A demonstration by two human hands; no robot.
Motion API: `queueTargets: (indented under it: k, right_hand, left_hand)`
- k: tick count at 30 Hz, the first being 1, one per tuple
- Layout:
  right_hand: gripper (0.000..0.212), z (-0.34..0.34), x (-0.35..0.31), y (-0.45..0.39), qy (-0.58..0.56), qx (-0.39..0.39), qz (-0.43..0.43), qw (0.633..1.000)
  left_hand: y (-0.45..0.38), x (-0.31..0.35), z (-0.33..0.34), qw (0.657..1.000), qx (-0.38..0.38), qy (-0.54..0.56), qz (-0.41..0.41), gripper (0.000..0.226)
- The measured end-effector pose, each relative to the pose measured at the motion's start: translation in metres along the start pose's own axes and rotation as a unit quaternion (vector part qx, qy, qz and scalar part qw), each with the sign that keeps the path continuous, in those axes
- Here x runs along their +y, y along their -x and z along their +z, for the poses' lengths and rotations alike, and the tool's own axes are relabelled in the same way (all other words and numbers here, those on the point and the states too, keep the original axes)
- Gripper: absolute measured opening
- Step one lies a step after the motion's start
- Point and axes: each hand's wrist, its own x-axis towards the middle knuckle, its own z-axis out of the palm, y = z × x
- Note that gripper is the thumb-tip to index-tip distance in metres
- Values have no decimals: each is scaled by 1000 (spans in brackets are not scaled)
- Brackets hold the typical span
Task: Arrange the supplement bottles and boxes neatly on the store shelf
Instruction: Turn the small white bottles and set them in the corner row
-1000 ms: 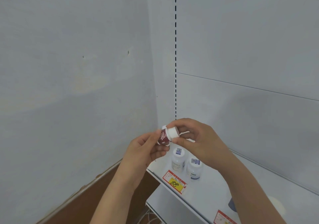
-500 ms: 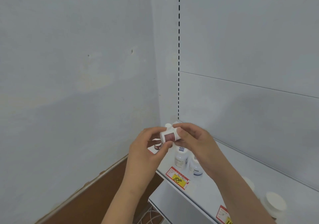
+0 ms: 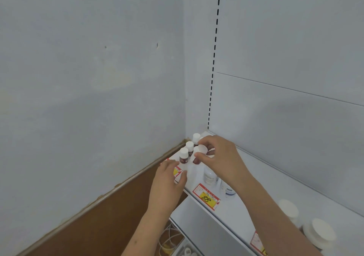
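Judging by the shelf (image 3: 262,179), the arranging is well begun but not finished: three small dark bottles with white caps (image 3: 189,146) stand in a line at the shelf's far-left corner, and a fourth small bottle (image 3: 199,154) is being set down just beside them, at the front of a second line. Further right, two white bottles (image 3: 210,175) stand behind the "88" price tag (image 3: 206,196), and wide-capped jars (image 3: 319,234) sit apart near the lower right edge — these look as yet unsorted. No boxes are in view. The right hand (image 3: 220,157) holds the fourth bottle in a narrow grip, thumb and fingertips pinching round its white cap. The left hand (image 3: 169,179) holds nothing — its fingers lie loosely bent, resting on the shelf's front lip over a red and yellow tag.
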Motion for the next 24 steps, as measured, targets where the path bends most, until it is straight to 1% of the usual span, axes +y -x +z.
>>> queueTargets:
  k: [4,9,13,15,17,19,24]
  right_hand:
    - [27,18,2,-29,169,-56,-9,984]
    - [30,41,-1,-49,265,-117,-7,957]
    - [31,51,-2,-61,291,-162,32,942]
    - [36,56,1,-69,298,-195,68,932]
    - [41,62,6,-72,308,-214,85,923]
    - [40,65,13,-72,315,-207,81,923]
    - [30,67,14,-73,294,-159,59,941]
  left_hand:
    - [-2,-24,19,997,-22,-72,2,48]
    - [2,-45,34,994,-29,-102,13,49]
    - [1,-51,37,995,-27,-100,14,49]
    - [1,-52,37,995,-26,-95,13,48]
    - [2,-53,37,996,-26,-87,14,47]
    - [2,-55,37,996,-23,-81,16,46]
    - [2,-56,38,997,-17,-73,18,44]
